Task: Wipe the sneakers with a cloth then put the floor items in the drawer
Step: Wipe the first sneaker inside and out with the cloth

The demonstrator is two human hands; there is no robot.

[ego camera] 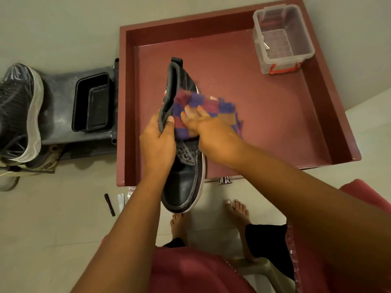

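My left hand [157,142] grips a black high-top sneaker [183,185] by its collar, holding it over the open maroon drawer [275,115], toe pointing toward me. My right hand [203,127] presses a purple, maroon and blue checked cloth [211,106] against the sneaker's side, fingers curled over the cloth. On the floor at the left lie a black marker [109,204], a small white packet [121,201] and a small label card [130,191].
A clear plastic box [283,39] with red latches stands in the drawer's far right corner. A black tray [92,102] sits on a grey stand at the left, beside a plastic-wrapped sneaker [18,111]. My bare feet [237,210] stand near the drawer handle [225,180].
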